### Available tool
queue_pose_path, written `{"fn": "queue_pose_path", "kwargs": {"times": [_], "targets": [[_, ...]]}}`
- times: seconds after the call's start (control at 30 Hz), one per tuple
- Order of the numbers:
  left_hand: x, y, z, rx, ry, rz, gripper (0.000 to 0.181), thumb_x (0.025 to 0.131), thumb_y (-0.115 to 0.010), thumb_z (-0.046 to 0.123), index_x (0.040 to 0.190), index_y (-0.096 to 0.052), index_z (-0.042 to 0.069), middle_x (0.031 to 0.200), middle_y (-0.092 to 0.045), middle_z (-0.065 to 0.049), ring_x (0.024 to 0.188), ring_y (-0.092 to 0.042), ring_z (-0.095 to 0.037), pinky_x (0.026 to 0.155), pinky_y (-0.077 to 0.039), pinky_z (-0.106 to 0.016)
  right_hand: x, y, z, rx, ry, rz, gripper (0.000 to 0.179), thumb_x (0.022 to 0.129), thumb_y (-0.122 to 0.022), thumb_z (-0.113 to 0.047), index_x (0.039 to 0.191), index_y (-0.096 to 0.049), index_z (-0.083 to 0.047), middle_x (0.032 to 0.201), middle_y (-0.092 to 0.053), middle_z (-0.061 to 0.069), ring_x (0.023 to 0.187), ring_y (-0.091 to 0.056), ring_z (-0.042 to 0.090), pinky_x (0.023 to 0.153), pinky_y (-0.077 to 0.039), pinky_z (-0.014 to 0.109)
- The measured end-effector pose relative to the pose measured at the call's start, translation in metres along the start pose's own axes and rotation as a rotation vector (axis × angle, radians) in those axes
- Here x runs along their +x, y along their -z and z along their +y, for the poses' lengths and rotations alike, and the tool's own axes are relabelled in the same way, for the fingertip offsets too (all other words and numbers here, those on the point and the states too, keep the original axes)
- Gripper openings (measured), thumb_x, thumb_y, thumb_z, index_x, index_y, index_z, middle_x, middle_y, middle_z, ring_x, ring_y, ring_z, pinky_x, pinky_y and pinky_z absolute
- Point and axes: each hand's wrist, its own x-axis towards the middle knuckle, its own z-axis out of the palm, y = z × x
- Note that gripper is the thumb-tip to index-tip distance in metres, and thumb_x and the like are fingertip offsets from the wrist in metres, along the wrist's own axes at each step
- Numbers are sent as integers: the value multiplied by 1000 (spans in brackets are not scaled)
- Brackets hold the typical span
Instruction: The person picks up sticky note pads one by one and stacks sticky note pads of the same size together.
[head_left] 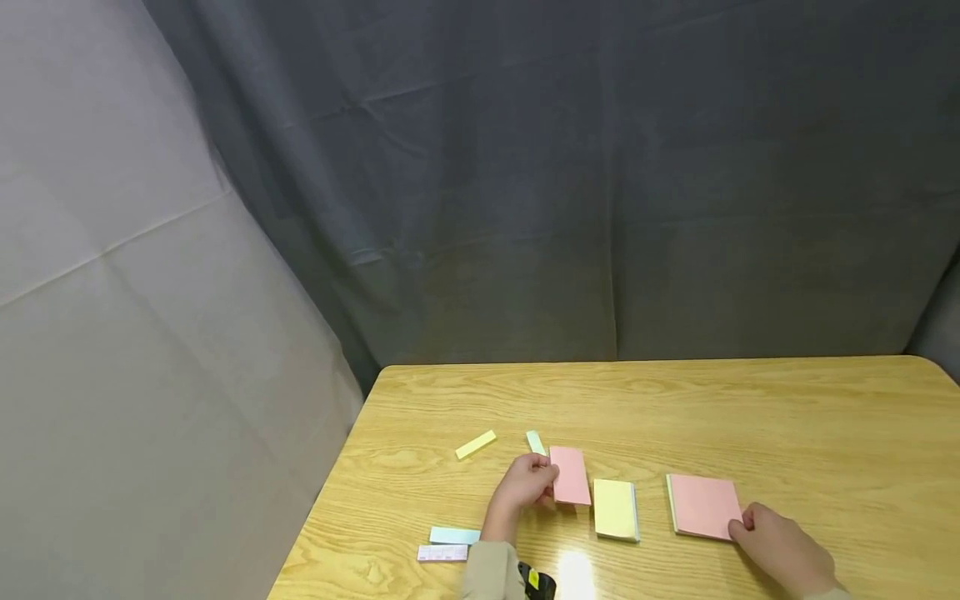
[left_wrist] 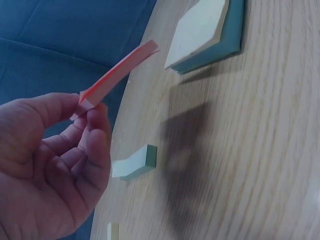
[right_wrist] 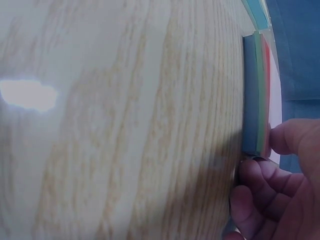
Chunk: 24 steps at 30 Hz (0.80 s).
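Observation:
My left hand [head_left: 522,483] pinches a small pink sticky note pad [head_left: 572,477] by its edge. The left wrist view shows this pad [left_wrist: 117,72] raised above the table, its shadow falling on the wood. At the right, my right hand [head_left: 783,546] grips the near right corner of a square sticky note stack [head_left: 705,504] with pink on top. Seen from the right wrist, the stack [right_wrist: 261,95] has blue, green and pink layers and sits on the table, the thumb against its pink side. A yellow-topped sticky note pad [head_left: 615,508] lies between the hands.
Beyond the left hand lie a pale green strip pad [head_left: 536,442] and a yellow strip pad [head_left: 476,445]. A light blue strip pad [head_left: 453,536] and a patterned lilac strip [head_left: 442,553] lie left of the left forearm. A dark curtain [head_left: 487,183] hangs behind the table [head_left: 825,417].

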Motion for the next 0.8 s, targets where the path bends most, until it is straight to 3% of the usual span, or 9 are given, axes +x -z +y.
{"fn": "queue_pose_path", "kwargs": {"times": [0.2, 0.43, 0.8], "targets": [[2, -5, 4, 25, -26, 6, 14, 88, -52, 10, 93, -55, -3, 67, -54, -2, 57, -51, -11, 58, -50, -36, 0, 0, 1, 6, 6, 4, 26, 85, -44, -32, 77, -47, -7, 62, -42, 1, 59, -43, 17, 51, -30, 31], [3, -13, 5, 46, -47, -13, 15, 88, -52, 11, 92, -56, -3, 67, -55, -2, 56, -52, -11, 57, -50, -35, 1, 1, 2, -6, 10, -12, 34, 85, -46, -36, 83, -50, -2, 69, -51, 3, 63, -47, 19, 53, -38, 37], [3, -20, 9, 53, -33, -21, 17, 88, -53, 13, 95, -56, -3, 71, -57, -3, 59, -54, -12, 59, -50, -35, 0, 2, 2, -4, 7, -14, 37, 85, -46, -37, 84, -49, 0, 70, -52, 3, 63, -47, 20, 54, -39, 38]]}}
